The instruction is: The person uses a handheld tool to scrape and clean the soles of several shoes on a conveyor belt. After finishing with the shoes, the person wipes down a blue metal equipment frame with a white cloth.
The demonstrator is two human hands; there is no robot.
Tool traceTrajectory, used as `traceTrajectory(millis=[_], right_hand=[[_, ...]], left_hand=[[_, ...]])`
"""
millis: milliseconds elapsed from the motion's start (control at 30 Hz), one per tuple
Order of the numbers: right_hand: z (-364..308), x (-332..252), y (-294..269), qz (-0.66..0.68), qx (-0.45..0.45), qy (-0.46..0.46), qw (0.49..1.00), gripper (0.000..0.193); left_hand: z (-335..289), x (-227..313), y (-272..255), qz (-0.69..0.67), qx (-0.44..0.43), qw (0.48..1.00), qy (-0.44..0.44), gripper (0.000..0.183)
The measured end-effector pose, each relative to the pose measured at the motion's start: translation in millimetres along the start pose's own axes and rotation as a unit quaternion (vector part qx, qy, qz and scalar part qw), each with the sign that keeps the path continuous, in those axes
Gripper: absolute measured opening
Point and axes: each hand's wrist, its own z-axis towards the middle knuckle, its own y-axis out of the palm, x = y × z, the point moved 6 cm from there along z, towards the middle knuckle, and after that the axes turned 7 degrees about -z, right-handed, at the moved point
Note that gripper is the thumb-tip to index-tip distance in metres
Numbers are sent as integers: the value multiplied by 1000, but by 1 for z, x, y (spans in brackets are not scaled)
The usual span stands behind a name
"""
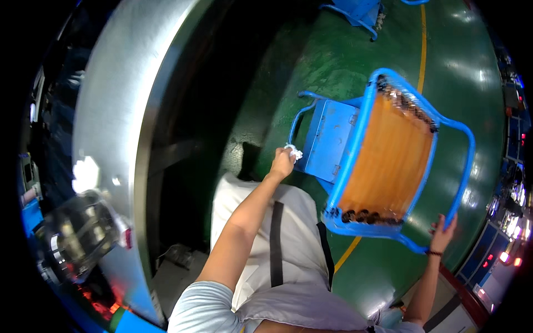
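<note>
A blue tubular metal chair (465,166) with an orange-brown woven or strapped seat panel (386,161) stands at the right, tilted in view. Dark bindings and clear plastic wrap run along the panel's edges. My right hand (442,235) is closed on the lower end of the chair's outer tube. In the middle, my left hand (282,164) pinches a crumpled white wad (294,151), cloth or tissue; I cannot tell which. The wad is close to the edge of a blue hinged metal box (331,139) attached to the chair.
A long metal worktop (119,111) curves along my left, with a dark space beneath it. Another blue metal frame (355,10) stands at the far end. The green floor (455,72) carries a yellow line (423,50). Equipment with lights (505,258) lines the far right.
</note>
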Motion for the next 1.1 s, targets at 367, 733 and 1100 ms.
traceTrajectory(millis=[367,733,1100], right_hand=[[2,14,-24,-4,79,-32,996,42],[-1,16,-26,-31,103,-27,994,41],[-6,10,-20,-2,84,-35,996,42]], left_hand=[[11,-21,121,233,-206,633,709,10],[146,54,108,278,32,782,556,8],[39,-17,127,253,-162,673,676,7]])
